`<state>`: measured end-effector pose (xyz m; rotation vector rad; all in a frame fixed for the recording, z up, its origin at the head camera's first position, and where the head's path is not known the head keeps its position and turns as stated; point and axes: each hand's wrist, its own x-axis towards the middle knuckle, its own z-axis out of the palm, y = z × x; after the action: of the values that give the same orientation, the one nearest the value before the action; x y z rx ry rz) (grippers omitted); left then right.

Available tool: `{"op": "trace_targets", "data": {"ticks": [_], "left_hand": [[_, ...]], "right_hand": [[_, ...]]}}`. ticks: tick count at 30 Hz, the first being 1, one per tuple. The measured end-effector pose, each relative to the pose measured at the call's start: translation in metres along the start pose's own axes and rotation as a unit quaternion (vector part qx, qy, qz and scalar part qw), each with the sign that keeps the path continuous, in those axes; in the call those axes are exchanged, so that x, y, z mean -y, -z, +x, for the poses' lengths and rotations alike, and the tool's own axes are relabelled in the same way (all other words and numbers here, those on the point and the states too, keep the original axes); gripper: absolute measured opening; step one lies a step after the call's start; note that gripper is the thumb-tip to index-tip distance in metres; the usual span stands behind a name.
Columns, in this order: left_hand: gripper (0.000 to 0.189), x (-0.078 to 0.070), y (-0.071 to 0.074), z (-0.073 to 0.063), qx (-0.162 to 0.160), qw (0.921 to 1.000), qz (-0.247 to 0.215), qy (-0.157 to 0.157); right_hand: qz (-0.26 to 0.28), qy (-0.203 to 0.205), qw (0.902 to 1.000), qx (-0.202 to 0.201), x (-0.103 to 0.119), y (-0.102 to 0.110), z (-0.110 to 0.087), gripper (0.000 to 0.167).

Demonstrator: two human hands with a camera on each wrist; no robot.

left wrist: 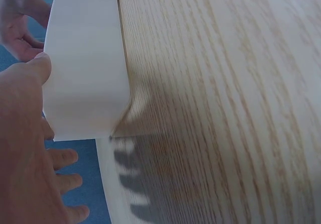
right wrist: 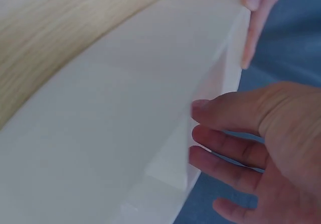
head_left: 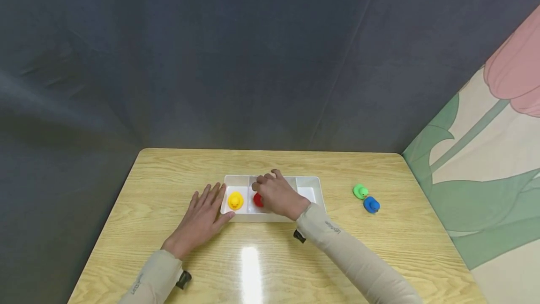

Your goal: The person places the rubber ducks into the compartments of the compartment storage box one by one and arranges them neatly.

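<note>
A long white divided tray (head_left: pixel 270 218) lies on the table. My left hand (head_left: pixel 201 222) rests at its left end, fingers straight, with the thumb at the front rim. In the left wrist view that thumb (left wrist: pixel 42 66) touches the tray's edge. A yellow toy duck (head_left: pixel 235 201) sits in the left compartment. In the middle compartment is a red toy duck (head_left: pixel 258 200), partly hidden beneath my right hand (head_left: pixel 280 195). The right wrist view shows the right hand (right wrist: pixel 281 143) with loosely bent fingers reaching over the tray's rim, nothing visible between thumb and fingers.
A green toy duck (head_left: pixel 360 191) and a blue toy duck (head_left: pixel 371 204) stand close together on the table, right of the tray. A dark curtain (head_left: pixel 270 60) hangs behind the wooden table (head_left: pixel 177 163), and a flowered cloth (head_left: pixel 498 168) borders its right side.
</note>
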<state>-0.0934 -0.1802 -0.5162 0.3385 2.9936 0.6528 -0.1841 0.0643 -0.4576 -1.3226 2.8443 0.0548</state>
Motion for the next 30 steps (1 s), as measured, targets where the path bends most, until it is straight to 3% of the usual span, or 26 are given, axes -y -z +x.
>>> {"op": "trace_targets", "data": {"ticks": [7,16,30], "left_hand": [[0.089,-0.001,0.001,0.0,0.002,1.0,0.001,0.0],[0.088,-0.002,0.005,-0.002,0.001,1.0,0.003,-0.001],[0.089,-0.001,0.002,-0.001,0.002,0.9999,0.016,0.0]], "right_hand": [[0.073,-0.022,0.9971,-0.004,-0.014,0.015,-0.01,0.027],[0.123,-0.044,0.9913,-0.011,-0.035,0.026,-0.026,0.034],[0.124,-0.086,0.9878,-0.039,-0.067,0.03,-0.06,0.033]]}}
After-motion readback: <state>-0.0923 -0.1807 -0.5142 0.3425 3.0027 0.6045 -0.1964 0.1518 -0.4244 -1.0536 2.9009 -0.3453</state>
